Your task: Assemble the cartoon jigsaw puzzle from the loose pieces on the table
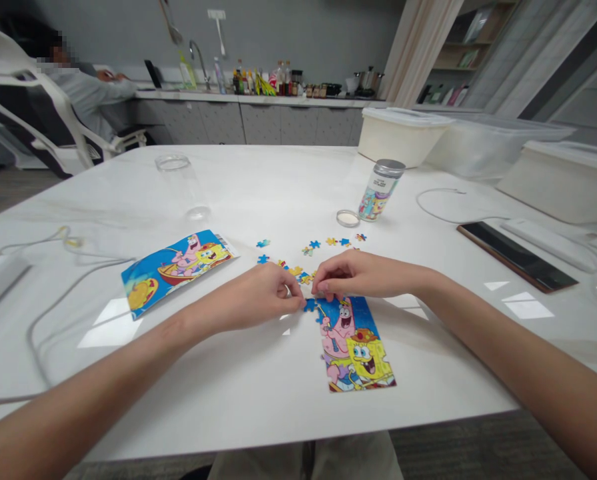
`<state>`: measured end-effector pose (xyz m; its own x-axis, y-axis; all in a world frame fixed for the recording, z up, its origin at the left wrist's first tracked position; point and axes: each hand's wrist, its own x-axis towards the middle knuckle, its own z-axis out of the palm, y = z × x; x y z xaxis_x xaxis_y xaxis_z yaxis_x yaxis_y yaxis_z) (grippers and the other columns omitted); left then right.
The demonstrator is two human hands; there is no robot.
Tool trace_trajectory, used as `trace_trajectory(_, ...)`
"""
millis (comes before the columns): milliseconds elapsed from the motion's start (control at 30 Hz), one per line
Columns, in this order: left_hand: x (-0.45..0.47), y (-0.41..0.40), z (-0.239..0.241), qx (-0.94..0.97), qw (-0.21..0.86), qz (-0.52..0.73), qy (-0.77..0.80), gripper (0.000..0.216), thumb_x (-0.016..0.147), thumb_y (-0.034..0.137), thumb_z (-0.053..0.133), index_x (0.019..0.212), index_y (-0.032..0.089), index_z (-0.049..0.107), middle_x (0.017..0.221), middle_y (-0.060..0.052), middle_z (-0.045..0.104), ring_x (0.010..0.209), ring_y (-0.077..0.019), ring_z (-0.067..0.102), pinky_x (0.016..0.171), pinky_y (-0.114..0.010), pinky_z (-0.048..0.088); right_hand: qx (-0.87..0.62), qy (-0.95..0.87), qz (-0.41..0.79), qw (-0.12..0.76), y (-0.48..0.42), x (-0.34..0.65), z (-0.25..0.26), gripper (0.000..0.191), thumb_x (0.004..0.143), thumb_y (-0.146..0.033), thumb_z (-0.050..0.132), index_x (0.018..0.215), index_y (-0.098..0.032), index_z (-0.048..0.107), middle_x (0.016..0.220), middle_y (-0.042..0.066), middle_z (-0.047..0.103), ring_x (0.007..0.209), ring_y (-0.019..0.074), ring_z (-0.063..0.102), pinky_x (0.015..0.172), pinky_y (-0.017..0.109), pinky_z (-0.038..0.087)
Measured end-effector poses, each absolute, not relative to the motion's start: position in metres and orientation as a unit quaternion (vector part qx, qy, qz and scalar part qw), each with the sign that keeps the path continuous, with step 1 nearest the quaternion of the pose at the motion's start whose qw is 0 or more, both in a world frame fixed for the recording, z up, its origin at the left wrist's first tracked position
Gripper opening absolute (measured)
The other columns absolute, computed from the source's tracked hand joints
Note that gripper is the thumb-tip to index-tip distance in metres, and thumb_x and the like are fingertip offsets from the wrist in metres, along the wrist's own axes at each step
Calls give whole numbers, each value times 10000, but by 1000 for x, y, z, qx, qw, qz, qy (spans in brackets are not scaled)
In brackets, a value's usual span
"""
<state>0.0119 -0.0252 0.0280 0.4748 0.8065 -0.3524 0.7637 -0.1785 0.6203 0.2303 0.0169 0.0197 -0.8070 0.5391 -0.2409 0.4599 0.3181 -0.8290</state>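
Currently, the left hand [266, 291] has its fingers pinched on 1 blue piece [310, 306] at the upper left corner of the partly assembled puzzle [356, 347], flat on the tabletop [248, 393]. The right hand [351, 272] curls its fingers nearly together over the puzzle's top edge; whether they grip anything, I cannot tell.
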Motion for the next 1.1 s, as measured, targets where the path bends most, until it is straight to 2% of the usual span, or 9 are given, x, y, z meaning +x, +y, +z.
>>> trace_trajectory(267, 15, -25, 27, 769, 374, 32, 518, 217, 772, 340, 561, 770, 177, 705, 464, 82, 319, 448, -85, 255, 454, -254, 212, -303, -816, 490, 40, 16, 229, 22, 184, 906, -281, 546, 898, -156, 681, 778, 18, 661, 677, 102, 576, 596, 216, 444)
trace_trajectory(667, 22, -28, 24, 747, 387, 46, 539, 165, 727, 303, 587, 711, 170, 683, 461, 84, 384, 449, -77, 259, 484, -253, 249, -301, -822, 482, 33, 18, 231, 19, 216, 909, -320, 545, 931, -158, 687, 790, 21, 669, 693, 112, 580, 610, 225, 446)
trace_trajectory(867, 20, -28, 22, 762, 370, 56, 529, 177, 743, 304, 574, 813, 179, 678, 462, 94, 375, 437, -84, 301, 495, -241, 282, -303, -825, 477, 23, 17, 230, 18, 187, 897, -282, 556, 958, -160, 684, 797, 19, 665, 691, 109, 572, 600, 223, 436)
trace_trajectory(1100, 19, -33, 20, 832, 288, 77, 467, 275, 823, 390, 586, 982, 189, 689, 443, 105, 359, 426, -92, 302, 551, -252, 318, -301, -822, 483, 23, 16, 230, 20, 191, 907, -304, 541, 929, -160, 665, 799, 17, 645, 700, 115, 562, 625, 236, 435)
